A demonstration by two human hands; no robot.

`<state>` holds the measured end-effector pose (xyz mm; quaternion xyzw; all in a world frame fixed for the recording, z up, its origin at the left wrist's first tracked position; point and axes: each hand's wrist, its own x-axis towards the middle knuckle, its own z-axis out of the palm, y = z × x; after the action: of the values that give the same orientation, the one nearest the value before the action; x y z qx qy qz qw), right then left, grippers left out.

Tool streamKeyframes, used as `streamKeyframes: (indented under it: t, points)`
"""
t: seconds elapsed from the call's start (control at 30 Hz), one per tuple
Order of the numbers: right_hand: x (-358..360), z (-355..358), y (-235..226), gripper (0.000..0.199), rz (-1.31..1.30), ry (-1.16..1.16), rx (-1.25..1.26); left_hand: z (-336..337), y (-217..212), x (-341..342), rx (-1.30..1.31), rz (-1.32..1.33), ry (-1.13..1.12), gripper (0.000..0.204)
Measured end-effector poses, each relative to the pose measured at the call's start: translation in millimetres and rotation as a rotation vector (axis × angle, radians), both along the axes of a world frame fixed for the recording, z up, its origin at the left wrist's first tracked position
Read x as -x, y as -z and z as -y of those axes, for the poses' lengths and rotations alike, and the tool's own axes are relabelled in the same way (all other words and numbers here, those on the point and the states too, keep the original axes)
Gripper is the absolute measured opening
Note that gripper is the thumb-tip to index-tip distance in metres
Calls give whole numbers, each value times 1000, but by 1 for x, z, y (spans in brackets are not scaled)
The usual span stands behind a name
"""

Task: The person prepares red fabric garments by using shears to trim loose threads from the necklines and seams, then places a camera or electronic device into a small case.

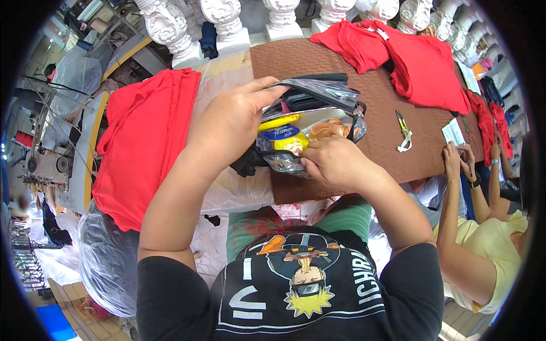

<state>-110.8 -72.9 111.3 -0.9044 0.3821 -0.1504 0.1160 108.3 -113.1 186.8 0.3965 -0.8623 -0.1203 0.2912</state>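
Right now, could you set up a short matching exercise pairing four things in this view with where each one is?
Things:
1. clear zip pouch
2. snips
3. stack of red cloth
4. paper slip

Places:
A. under a co-worker's fingers
B. between both hands
C. on the table's left part
D. alone on the brown mat

Pairs: 1-B, 2-D, 3-C, 4-A

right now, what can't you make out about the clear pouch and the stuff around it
Head view only:
- Clear pouch: its contents are a jumble of yellow, blue and tan shapes behind glossy plastic; what they are is unclear.
- Left hand: covers the pouch's left end.
- Right hand: its fingertips hide the lower edge.
- Snips: too small to see detail.
- Red cloth stack: piece count unreadable.
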Motion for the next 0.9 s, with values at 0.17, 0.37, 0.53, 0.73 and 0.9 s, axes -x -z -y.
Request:
streamKeyframes:
  t: [0.17,0.37,0.53,0.73,0.9]
  points:
    - [-4,10,-24,25,97,32,124,-2,-1,4,45,51,-7,33]
    - [-27,86,-33,20,-480,390,89,23,5,4,56,49,-14,34]
    - [-20,79,-82,21,-102,273,224,60,-11,-24,-170,19,-7,30]
    - [43,34,-114,21,774,211,-106,-10,9,7,151,643,-132,54]
    - [82,34,-92,22,894,433,-41,65,-4,-42,-166,424,-148,34]
